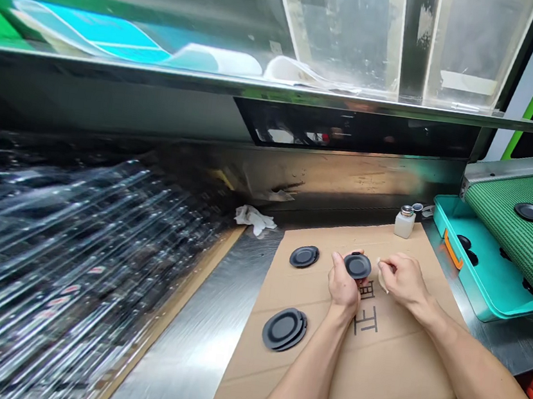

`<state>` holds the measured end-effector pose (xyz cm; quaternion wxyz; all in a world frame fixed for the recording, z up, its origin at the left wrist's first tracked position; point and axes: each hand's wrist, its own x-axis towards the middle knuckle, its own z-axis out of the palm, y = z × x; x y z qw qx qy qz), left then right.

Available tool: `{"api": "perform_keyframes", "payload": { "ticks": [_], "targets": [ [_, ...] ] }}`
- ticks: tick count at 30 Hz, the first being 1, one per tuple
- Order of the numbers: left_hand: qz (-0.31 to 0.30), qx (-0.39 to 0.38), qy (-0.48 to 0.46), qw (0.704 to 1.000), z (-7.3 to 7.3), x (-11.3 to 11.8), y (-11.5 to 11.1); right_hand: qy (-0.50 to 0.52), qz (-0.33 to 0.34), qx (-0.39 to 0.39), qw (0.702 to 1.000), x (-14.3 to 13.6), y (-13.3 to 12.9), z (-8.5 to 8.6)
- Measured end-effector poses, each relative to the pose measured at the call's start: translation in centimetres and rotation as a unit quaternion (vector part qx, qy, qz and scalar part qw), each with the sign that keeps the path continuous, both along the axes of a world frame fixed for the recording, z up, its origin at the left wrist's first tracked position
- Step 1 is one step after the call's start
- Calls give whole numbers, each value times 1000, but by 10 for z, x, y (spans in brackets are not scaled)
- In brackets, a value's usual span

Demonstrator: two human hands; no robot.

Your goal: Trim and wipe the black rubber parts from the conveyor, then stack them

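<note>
My left hand grips a round black disc-shaped part with a raised rim, tilted above the cardboard. Just to its right, my right hand is closed in a pinch on a small pale piece that looks like a cloth wipe; the fingers partly hide it. The two hands are close together but apart. On the cardboard left of my hands lie a black disc pile and, closer to me, overlapping black discs.
A glass bottle with a metal cap stands at the back. At right, a green conveyor belt carries black discs above a turquoise bin. Stacked plastic-wrapped goods fill the left. A crumpled white cloth lies on the metal table.
</note>
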<state>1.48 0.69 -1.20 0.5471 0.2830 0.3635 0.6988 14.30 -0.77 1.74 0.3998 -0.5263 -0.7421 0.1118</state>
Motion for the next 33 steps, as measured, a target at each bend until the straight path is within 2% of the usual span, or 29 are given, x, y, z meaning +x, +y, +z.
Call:
{"api": "perform_keyframes", "payload": {
  "ticks": [2, 4, 7, 9, 11, 13, 15, 17, 19, 23, 27, 30, 33],
  "targets": [
    [-22, -18, -11, 1000, 0, -2, 1, 40, -6, 18, 999, 0, -1, 1],
    [-46, -30, -19, 998, -1, -2, 2, 57, 17, 9, 998, -4, -4, 4],
    [-51, -55, -20, 997, -1, 3, 2, 36, 69, -27, 997, -13, -11, 7],
    [-54, -73, -28, 995, -1, 8, 1, 23, 95, -21, 995, -19, -14, 8],
    [-69, -89, -32, 993, -1, 12, -1, 10, 81, 12, 997, -21, -13, 7],
    [-86, -107, -10, 990, -2, 16, -3, -17, 29, 50, 998, -21, -9, 5],
    [-75, -114, 24, 990, -4, 19, -4, -49, -13, 70, 996, -19, -5, 2],
    [-45, -105, 50, 992, -7, 19, -4, -66, 2, 67, 996, -17, -3, 0],
    [-26, -90, 66, 993, -10, 19, -3, -60, 23, 55, 996, -18, -3, -1],
    [-37, -79, 80, 993, -14, 17, -2, -23, 3, 38, 999, -22, -6, 0],
    [-34, -100, -5, 994, -9, 11, -1, 2, 122, 2, 993, -21, -9, 8],
    [-78, -125, -75, 986, -1, -1, 2, -12, 184, -64, 981, -6, -9, 19],
    [-104, -122, -110, 981, 7, -14, 6, -81, 161, -157, 971, 20, -6, 29]
  ]
}}
